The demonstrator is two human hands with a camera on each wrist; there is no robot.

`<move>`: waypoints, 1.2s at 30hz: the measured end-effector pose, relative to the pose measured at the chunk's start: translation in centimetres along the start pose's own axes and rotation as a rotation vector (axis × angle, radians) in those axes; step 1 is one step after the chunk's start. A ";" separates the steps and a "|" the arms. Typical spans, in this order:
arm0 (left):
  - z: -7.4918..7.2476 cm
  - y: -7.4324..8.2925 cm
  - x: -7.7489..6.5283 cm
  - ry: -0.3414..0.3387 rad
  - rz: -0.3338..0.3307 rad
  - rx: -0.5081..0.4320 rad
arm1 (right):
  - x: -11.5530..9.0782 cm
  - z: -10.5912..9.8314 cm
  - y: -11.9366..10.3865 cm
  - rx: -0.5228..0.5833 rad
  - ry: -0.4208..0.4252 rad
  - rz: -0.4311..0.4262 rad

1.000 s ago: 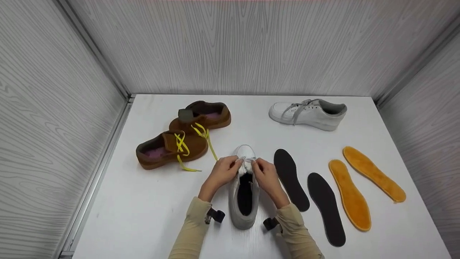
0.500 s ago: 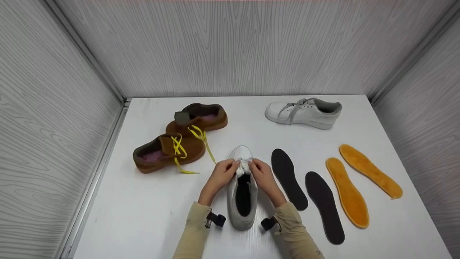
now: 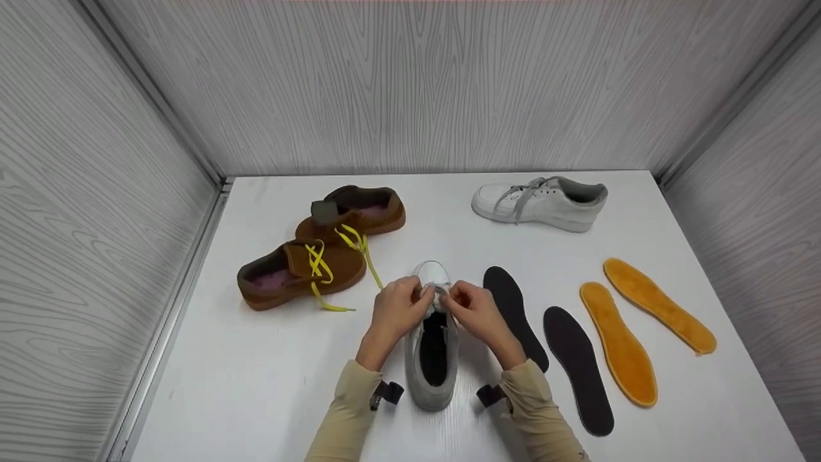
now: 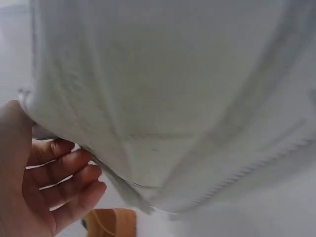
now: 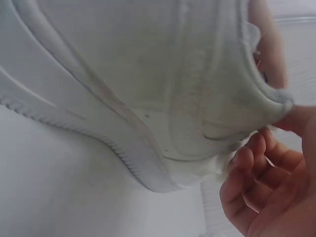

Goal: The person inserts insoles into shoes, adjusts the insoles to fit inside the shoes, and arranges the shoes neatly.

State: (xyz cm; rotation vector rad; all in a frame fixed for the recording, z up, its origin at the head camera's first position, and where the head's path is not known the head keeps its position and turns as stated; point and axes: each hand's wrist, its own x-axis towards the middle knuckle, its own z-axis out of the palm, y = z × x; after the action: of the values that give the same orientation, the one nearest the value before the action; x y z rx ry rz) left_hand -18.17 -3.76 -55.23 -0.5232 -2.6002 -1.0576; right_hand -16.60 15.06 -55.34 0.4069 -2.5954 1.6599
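A white sneaker [image 3: 432, 394] stands in the middle of the head view, toe pointing away, its inside dark. My left hand [image 3: 399, 309] is over the left of its lacing, with thumb and forefinger pinching the grey shoelace [image 3: 440, 290]. From the other side my right hand [image 3: 478, 312] pinches the same lace, close to the left fingertips. In the left wrist view the sneaker's side [image 4: 148, 98] fills most of the picture, and the left hand's [image 4: 54, 182] other fingers are loosely curled. The right wrist view has the right hand [image 5: 276, 173] at the lacing edge; the fingertips' grip is partly hidden.
Two brown shoes [image 3: 343, 264] with yellow laces [image 3: 319, 262] lie left. A second white sneaker [image 3: 545, 206] stands at the back right. To the right lie two black insoles [image 3: 580, 369] and two orange insoles [image 3: 619, 343]. Grey wood-grain walls [image 3: 410, 90] enclose the white table.
Both hands have shifted from the two sides of the lacing, their fingertips now higher and nearer each other over the lace. The wrists have turned slightly outward. The sneaker stays put.
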 end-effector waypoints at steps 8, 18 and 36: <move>-1.1 3.4 2.5 0.134 0.061 -0.144 | -0.6 -3.3 -0.3 0.003 -0.005 -0.010; -1.1 7.1 5.8 -0.254 -0.191 -0.319 | -2.6 -5.0 1.9 -0.435 0.317 0.156; 3.7 5.4 10.2 -0.999 -0.474 -0.516 | -4.7 -3.1 5.2 -0.625 0.245 0.426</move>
State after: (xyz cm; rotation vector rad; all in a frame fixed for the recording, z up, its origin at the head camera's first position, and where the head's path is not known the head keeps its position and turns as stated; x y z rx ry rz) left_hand -25.45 4.71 -50.53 -0.6921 -3.3850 -2.0817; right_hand -13.67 20.82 -59.40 -0.3712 -2.9261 0.7873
